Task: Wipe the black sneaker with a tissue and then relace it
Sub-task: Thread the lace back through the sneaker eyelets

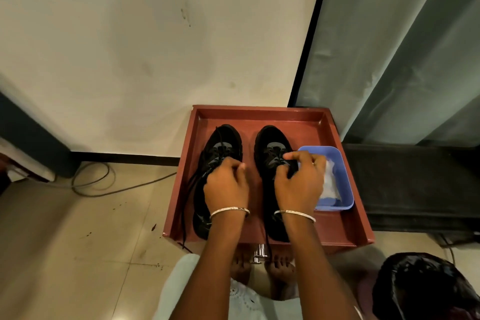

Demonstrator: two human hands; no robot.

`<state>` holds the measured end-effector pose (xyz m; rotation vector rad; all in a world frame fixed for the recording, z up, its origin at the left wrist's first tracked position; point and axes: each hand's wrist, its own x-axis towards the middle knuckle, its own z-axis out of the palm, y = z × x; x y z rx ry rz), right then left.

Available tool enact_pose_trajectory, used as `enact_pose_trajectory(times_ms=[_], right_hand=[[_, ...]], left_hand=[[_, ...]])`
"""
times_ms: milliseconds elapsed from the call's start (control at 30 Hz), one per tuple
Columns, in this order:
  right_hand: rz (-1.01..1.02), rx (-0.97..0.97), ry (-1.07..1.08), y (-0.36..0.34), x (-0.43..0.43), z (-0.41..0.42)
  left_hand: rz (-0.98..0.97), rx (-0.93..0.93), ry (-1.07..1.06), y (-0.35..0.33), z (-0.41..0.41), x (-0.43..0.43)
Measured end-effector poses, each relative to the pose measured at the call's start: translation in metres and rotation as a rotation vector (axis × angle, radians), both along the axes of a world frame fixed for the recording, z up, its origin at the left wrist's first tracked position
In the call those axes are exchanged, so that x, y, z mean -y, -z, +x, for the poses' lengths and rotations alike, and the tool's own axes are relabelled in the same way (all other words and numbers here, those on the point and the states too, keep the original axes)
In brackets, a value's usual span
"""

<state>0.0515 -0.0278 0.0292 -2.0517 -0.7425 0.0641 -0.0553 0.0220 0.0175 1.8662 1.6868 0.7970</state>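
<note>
Your left hand (226, 184) curls on the loose laces (185, 210) of the left sneaker (228, 136); your right hand (301, 184) pinches at the right sneaker (268, 138). Both stand in the tray (259, 111), tissues (330, 182) in the tub (344, 163) alongside, likely for easy reach.

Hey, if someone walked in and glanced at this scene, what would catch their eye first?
A left sneaker and a right sneaker, both black, sit side by side in a reddish tray. The left hand and right hand each curl over one sneaker's lacing. A blue tub of white tissue sits beside the right sneaker, and loose laces trail over the tray's left edge.
</note>
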Motion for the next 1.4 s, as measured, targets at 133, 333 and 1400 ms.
enact_pose_trajectory(times_ms=[133,333,1400], right_hand=[[-0.205,-0.258,-0.377,0.022,-0.019,-0.037],[-0.455,-0.233,-0.474,0.038,-0.044,-0.059],[0.081,-1.072,-0.281,0.021,-0.059,-0.016]], left_hand=[[-0.042,-0.059,-0.158,0.005,-0.04,-0.02],[-0.26,0.008,-0.143,0.009,-0.059,-0.026],[-0.35,-0.052,0.094,0.017,-0.044,-0.047]])
